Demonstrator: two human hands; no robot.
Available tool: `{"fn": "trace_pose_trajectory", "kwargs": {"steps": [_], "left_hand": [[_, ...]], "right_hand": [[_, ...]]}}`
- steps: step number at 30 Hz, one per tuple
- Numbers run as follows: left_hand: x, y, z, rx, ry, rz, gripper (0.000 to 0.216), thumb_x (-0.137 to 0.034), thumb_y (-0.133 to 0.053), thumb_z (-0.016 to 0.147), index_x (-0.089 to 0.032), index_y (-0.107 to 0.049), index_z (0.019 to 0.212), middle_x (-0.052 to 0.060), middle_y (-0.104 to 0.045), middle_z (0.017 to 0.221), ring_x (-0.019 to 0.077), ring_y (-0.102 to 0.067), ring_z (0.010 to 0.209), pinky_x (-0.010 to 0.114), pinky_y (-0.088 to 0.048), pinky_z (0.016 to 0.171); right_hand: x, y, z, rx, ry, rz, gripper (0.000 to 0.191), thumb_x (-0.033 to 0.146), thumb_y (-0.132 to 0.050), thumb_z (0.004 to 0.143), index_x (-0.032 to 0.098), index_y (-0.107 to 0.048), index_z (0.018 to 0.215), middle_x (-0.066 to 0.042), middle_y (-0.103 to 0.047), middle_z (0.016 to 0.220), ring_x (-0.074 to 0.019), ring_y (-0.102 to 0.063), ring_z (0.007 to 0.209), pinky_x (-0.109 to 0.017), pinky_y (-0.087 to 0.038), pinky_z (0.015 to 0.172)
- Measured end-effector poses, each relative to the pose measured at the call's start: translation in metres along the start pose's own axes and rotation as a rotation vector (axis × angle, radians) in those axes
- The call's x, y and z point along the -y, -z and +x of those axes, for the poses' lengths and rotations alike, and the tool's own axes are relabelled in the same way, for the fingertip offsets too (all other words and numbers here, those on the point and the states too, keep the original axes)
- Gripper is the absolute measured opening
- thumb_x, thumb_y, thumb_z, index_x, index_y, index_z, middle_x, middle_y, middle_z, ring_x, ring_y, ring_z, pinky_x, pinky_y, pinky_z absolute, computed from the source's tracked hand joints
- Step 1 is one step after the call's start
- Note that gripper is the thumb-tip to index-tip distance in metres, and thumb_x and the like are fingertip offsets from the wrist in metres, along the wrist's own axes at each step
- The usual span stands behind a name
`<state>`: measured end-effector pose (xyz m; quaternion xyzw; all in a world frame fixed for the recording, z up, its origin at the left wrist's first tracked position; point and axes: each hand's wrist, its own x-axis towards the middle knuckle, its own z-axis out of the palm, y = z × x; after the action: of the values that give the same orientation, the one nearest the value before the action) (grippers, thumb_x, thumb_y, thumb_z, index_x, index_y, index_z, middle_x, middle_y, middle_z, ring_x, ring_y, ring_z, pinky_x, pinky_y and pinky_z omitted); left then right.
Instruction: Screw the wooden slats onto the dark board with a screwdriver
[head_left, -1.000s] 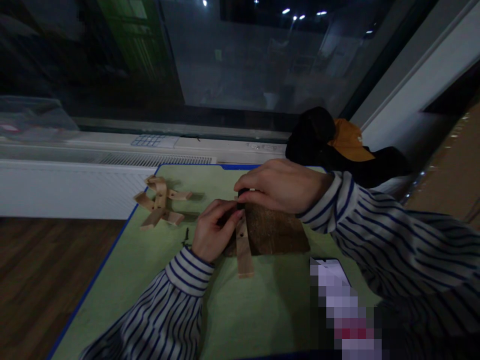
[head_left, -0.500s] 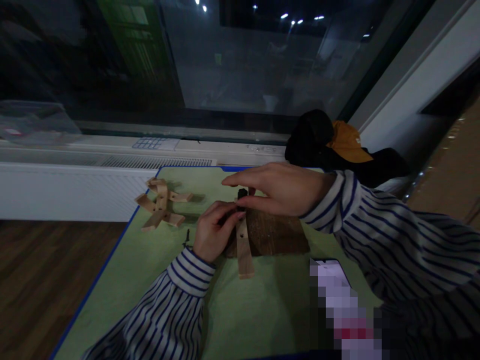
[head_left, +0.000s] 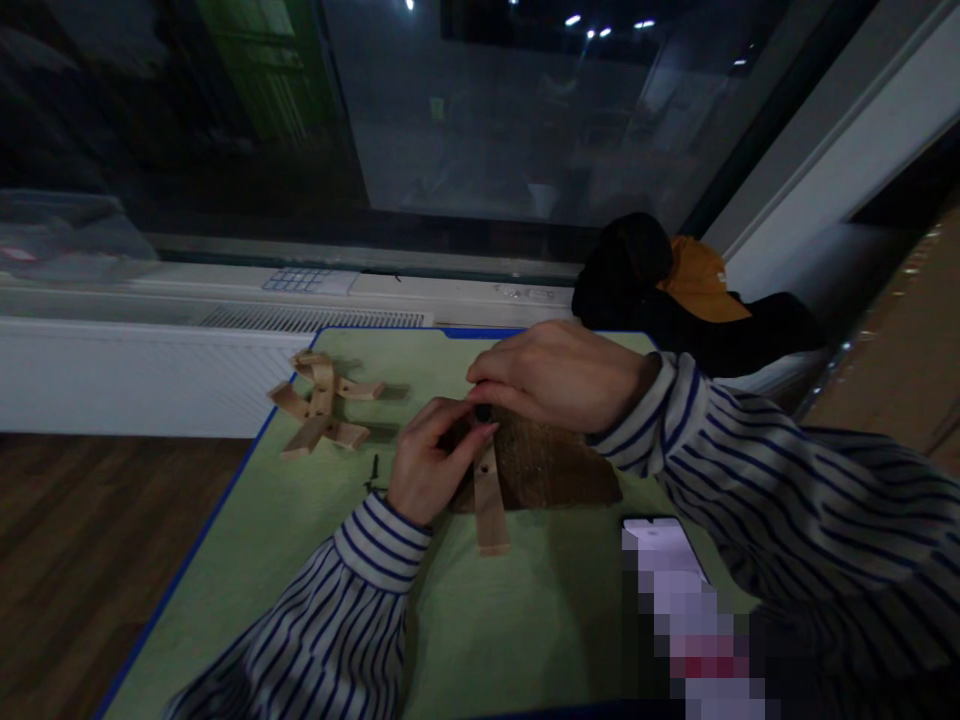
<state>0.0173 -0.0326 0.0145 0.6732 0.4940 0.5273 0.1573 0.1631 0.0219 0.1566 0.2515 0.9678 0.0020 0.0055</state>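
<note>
My left hand [head_left: 433,460] pinches the top end of a light wooden strip [head_left: 489,502] that lies along the left edge of a dark wooden board [head_left: 551,468] on the green mat [head_left: 480,620]. My right hand [head_left: 561,375] is curled over a small black knob [head_left: 484,412] at the strip's upper end, fingers closed on it. A small black screw [head_left: 373,472] lies on the mat just left of my left hand. Both sleeves are striped.
A pile of light wooden strips [head_left: 322,405] lies at the mat's far left corner. A phone [head_left: 664,560] rests at the right front. Dark clothing with an orange cap [head_left: 697,285] sits at the back right. A white radiator [head_left: 150,360] runs under the window; wooden floor is to the left.
My right hand opened its fingers above the black knob half a second ago and has now closed down on it again. My left hand stayed on the strip.
</note>
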Motion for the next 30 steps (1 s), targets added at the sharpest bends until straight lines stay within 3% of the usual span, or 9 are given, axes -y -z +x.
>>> {"fn": "trace_pose_trajectory", "kwargs": {"steps": [5,11,16,21,30], "left_hand": [[0.001,-0.002,0.004,-0.021,0.038,0.001,0.009,-0.025,-0.066,0.079,-0.018,-0.065,0.085,-0.001,-0.061,0.075,0.0117,-0.056,0.066,0.025,-0.047,0.062],[0.010,-0.002,0.002,-0.027,0.027,-0.015,0.008,-0.025,-0.065,0.079,-0.019,-0.066,0.085,-0.001,-0.060,0.074,0.0115,-0.056,0.065,0.024,-0.047,0.062],[0.013,-0.003,0.001,-0.009,0.022,-0.028,0.009,-0.024,-0.062,0.081,-0.019,-0.066,0.088,0.001,-0.063,0.080,0.0132,-0.059,0.072,0.026,-0.049,0.067],[0.010,-0.004,0.001,0.007,0.004,-0.048,0.012,-0.022,-0.059,0.083,-0.018,-0.066,0.092,0.002,-0.064,0.084,0.0137,-0.060,0.078,0.026,-0.049,0.072],[0.008,-0.005,0.002,-0.015,0.055,-0.010,0.012,-0.027,-0.063,0.080,-0.018,-0.064,0.087,0.001,-0.062,0.077,0.0123,-0.055,0.065,0.025,-0.047,0.062]], "right_hand": [[0.002,-0.002,0.000,-0.028,-0.047,-0.024,0.028,0.033,-0.041,0.092,0.017,-0.064,0.092,-0.007,-0.068,0.086,-0.0182,-0.061,0.077,-0.027,-0.036,0.062],[-0.005,-0.004,-0.003,-0.072,0.034,0.073,0.033,0.030,-0.045,0.091,0.019,-0.055,0.120,-0.008,-0.064,0.111,-0.0197,-0.059,0.097,-0.030,-0.040,0.077],[-0.004,-0.001,-0.001,-0.022,0.051,0.084,0.025,0.024,-0.043,0.091,0.019,-0.064,0.103,-0.005,-0.068,0.096,-0.0168,-0.060,0.088,-0.027,-0.039,0.073],[-0.002,-0.003,-0.001,-0.064,-0.005,0.001,0.025,0.030,-0.043,0.092,0.016,-0.064,0.092,-0.006,-0.068,0.088,-0.0177,-0.060,0.079,-0.027,-0.035,0.064],[0.004,-0.004,0.001,-0.085,-0.031,-0.034,0.026,0.033,-0.042,0.092,0.017,-0.062,0.095,-0.008,-0.067,0.088,-0.0194,-0.061,0.078,-0.028,-0.030,0.058]]}}
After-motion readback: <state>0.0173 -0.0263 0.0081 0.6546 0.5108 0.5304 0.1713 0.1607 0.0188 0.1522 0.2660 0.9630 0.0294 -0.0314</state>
